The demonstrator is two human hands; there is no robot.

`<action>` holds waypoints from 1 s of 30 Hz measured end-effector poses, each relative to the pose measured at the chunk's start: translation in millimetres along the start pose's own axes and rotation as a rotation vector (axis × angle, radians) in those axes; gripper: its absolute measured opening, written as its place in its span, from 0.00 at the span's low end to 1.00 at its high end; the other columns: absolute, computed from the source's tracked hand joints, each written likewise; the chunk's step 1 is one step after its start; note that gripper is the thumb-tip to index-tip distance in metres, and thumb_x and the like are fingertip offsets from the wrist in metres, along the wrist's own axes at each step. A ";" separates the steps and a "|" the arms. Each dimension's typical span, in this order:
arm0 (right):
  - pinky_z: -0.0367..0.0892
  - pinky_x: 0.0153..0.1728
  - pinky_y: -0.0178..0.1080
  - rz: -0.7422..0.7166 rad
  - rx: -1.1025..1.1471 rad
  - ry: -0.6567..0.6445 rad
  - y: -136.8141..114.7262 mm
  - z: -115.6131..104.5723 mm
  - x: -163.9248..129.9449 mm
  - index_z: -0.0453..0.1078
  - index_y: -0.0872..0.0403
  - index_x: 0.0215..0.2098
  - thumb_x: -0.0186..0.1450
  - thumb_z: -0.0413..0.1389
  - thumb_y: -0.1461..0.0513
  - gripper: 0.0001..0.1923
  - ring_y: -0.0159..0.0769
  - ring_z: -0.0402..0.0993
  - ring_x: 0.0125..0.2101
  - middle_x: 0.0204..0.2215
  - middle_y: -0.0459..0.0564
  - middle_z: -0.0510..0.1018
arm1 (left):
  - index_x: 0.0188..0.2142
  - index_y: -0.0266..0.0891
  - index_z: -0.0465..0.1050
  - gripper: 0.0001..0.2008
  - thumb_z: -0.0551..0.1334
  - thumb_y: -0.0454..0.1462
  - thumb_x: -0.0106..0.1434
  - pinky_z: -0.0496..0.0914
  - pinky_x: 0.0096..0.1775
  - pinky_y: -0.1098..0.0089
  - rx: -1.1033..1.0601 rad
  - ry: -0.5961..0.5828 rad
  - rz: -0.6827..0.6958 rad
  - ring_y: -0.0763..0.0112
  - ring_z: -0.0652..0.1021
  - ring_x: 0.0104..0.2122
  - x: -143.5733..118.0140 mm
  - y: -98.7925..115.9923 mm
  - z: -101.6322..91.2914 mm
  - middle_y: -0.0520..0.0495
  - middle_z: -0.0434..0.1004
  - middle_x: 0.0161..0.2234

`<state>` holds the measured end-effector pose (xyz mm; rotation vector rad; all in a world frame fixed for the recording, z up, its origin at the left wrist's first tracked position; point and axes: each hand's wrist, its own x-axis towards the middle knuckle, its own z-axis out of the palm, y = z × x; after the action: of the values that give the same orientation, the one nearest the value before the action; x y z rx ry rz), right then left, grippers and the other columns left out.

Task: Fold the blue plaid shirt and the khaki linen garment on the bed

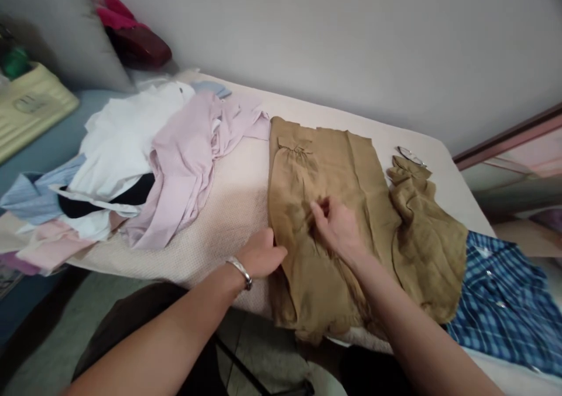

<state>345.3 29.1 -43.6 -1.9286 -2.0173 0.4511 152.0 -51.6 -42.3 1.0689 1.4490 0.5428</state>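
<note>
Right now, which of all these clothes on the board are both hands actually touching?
The tan-brown garment, spread flat in the middle. The left hand is at its edge and the right hand lies on top. The pink shirt, white shirt and blue plaid shirt lie untouched.

You have a tan shirt lying flat and partly folded across the board, its hem hanging over the near edge, one sleeve bunched rightward.

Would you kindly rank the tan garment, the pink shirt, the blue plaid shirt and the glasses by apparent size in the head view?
1. tan garment, largest, with the left hand at its edge and the right hand on it.
2. pink shirt.
3. blue plaid shirt; cut off by the frame, so unsure against the pink.
4. glasses, smallest.
</note>
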 end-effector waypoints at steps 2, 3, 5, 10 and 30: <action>0.60 0.26 0.37 -0.023 0.193 -0.190 3.0 -4.7 -47.7 0.64 0.50 0.28 0.70 0.49 0.47 0.19 0.37 0.71 0.22 0.22 0.48 0.74 | 0.32 0.39 0.72 0.07 0.65 0.37 0.52 0.70 0.27 0.67 -0.107 -0.032 -0.084 0.61 0.78 0.27 1.7 -1.2 5.6 0.43 0.79 0.27; 0.61 0.24 0.36 0.001 0.306 -0.275 4.7 -5.6 -66.1 0.63 0.50 0.27 0.70 0.48 0.47 0.21 0.36 0.70 0.20 0.21 0.47 0.74 | 0.33 0.39 0.72 0.08 0.65 0.37 0.52 0.71 0.27 0.67 -0.143 -0.023 -0.123 0.60 0.79 0.28 1.5 -0.6 9.0 0.43 0.79 0.29; 0.62 0.22 0.35 0.072 0.496 -0.370 8.9 -3.9 -86.3 0.62 0.50 0.26 0.70 0.48 0.45 0.22 0.33 0.69 0.17 0.20 0.46 0.75 | 0.34 0.38 0.72 0.09 0.64 0.36 0.51 0.73 0.27 0.67 -0.211 0.022 -0.175 0.58 0.80 0.31 -0.6 3.3 15.1 0.42 0.80 0.32; 0.61 0.20 0.34 0.187 0.526 -0.297 14.8 9.5 -45.5 0.67 0.53 0.26 0.70 0.48 0.45 0.24 0.34 0.72 0.17 0.18 0.49 0.75 | 0.38 0.37 0.72 0.13 0.64 0.33 0.49 0.75 0.29 0.65 -0.314 0.034 -0.187 0.57 0.81 0.35 -7.2 14.2 21.0 0.41 0.81 0.36; 0.54 0.25 0.37 -0.053 -0.056 0.020 5.5 -15.2 -54.9 0.67 0.52 0.39 0.73 0.46 0.49 0.17 0.39 0.71 0.24 0.26 0.50 0.76 | 0.31 0.42 0.69 0.09 0.63 0.31 0.50 0.68 0.32 0.67 0.276 0.098 0.137 0.59 0.79 0.31 1.5 2.0 -1.6 0.46 0.77 0.24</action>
<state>359.2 -25.3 -32.8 -1.8987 -2.0848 0.3649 151.3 -49.0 -41.1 1.3836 1.5764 0.5069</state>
